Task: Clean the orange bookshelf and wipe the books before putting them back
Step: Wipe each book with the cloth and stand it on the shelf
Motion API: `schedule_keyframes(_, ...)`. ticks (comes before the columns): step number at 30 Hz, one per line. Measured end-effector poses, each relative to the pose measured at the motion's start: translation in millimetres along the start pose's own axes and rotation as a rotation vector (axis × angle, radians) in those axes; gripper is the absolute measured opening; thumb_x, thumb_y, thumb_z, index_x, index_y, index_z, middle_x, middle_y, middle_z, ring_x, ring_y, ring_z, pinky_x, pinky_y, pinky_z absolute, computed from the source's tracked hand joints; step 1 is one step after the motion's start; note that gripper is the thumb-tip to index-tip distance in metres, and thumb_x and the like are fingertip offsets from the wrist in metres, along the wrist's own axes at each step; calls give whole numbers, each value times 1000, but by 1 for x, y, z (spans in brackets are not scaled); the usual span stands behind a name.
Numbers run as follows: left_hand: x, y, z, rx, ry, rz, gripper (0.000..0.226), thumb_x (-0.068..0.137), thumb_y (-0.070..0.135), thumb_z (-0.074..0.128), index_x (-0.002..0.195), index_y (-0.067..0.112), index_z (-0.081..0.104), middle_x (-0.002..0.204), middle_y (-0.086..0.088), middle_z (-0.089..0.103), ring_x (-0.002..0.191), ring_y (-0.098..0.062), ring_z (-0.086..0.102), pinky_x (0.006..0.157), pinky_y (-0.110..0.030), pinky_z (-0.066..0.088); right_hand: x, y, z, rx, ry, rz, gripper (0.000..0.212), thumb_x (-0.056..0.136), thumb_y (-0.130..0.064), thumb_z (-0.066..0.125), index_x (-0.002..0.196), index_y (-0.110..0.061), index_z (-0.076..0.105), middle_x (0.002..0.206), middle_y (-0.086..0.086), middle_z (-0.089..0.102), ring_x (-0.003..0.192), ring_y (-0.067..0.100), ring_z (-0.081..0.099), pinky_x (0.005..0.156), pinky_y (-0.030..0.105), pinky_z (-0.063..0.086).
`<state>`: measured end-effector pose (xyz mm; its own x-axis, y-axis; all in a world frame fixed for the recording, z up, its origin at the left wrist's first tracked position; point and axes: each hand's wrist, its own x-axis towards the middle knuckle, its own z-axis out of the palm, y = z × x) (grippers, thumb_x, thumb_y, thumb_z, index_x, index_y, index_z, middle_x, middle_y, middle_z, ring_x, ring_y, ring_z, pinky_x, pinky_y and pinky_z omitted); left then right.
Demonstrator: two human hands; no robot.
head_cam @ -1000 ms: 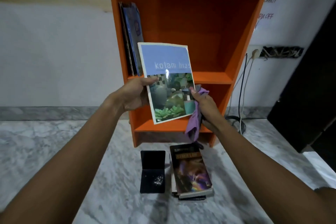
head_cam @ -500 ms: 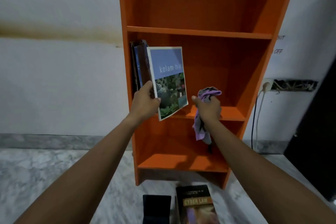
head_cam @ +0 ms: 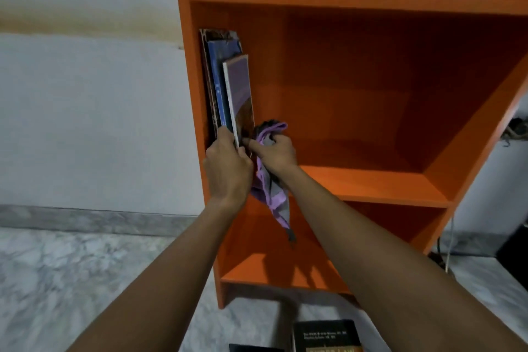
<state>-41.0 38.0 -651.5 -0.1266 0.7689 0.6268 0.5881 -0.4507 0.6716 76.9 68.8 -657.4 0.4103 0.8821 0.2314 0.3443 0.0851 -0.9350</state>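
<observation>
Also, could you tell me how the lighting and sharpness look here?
Head view: dim, uneven light, the orange bookshelf darkest at upper right; arm shadows on its bottom shelf; title blurred on the floor book; wide-angle lens splays the side panels.

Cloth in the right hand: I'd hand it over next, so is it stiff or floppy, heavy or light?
Probably floppy: the cloth hangs in folds below the right hand. Likely light, since curled fingers alone hold it bunched.

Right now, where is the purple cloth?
Head view: the purple cloth is bunched in the right hand at the left of the orange bookshelf, middle shelf, just right of the upright books, its tail hanging below that shelf.
</observation>
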Motion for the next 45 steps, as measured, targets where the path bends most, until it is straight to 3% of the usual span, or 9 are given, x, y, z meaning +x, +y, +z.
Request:
schedule_keyframes(7,-2,-11,-10,79,19,-22,27,89,22,73,99,14,49,82,-6,62,74,-29,61,68,-37,45,-6,9,7,-46,29,-4,44,86,-45,79,74,-13,52,71,8,53,64,22,46,60,40,36)
schedule_keyframes(13,-30,-5,-29,47,-19,-64,28,86,25,72,101,21,49,84,-1,66,75,-24,64,69,-38,53,-48,-3,-20,-209,53,-12,41,101,-47,56,118,-10,62,117,13,48,97,28,53,81,32,38)
schedule_keyframes(17,-100,3,-39,-5,-59,-155,22,82,24,63,101,22,52,92,2,68,87,-27,62,71,-34,41,-129,10,-61,-36,239,-112,27,102,-36,58,119,-15,56,108,-4,59,99,17,58,81,27,38)
schedule_keyframes(20,-171,-3,-30,-68,-114,-207,23,78,23,62,99,20,53,100,0,64,95,-27,60,73,-35,42,-191,54,-90,-15,334,-51,30,99,-32,63,112,-10,47,89,-13,52,75,2,52,68,30,39)
schedule_keyframes(24,-280,-26,-6,41,-495,-289,27,84,20,64,109,15,55,115,-12,56,106,-36,53,72,-40,40,-259,129,-121,-108,343,189,31,107,-26,52,129,-11,37,91,-6,43,65,6,45,60,32,29)
schedule_keyframes(30,-395,-71,15,86,-1182,-620,36,92,34,65,112,5,65,115,-14,68,107,-35,65,76,-32,46,-324,233,-145,-197,251,602,39,104,-26,48,142,-18,43,134,16,44,114,38,53,88,39,45)
schedule_keyframes(36,-440,-83,29,31,-1145,-898,37,90,30,66,114,2,68,112,-18,70,103,-35,66,81,-36,52,-373,314,-146,-578,-103,627,74,67,-41,64,135,-17,50,125,20,51,111,40,58,89,42,53)
schedule_keyframes(41,-431,-91,43,78,-1038,-900,33,88,34,68,99,4,71,100,-14,74,93,-30,70,79,-36,58,-399,338,-132,-853,-177,278,71,83,-34,66,147,-9,47,142,32,46,122,50,52,93,55,55)
schedule_keyframes(45,-418,-93,48,-348,-1032,-1131,14,95,1,61,97,9,49,104,-22,66,83,-32,69,77,-43,57,-404,332,-132,-685,-172,217,53,93,-34,49,142,-14,52,147,20,45,126,40,53,90,52,57)
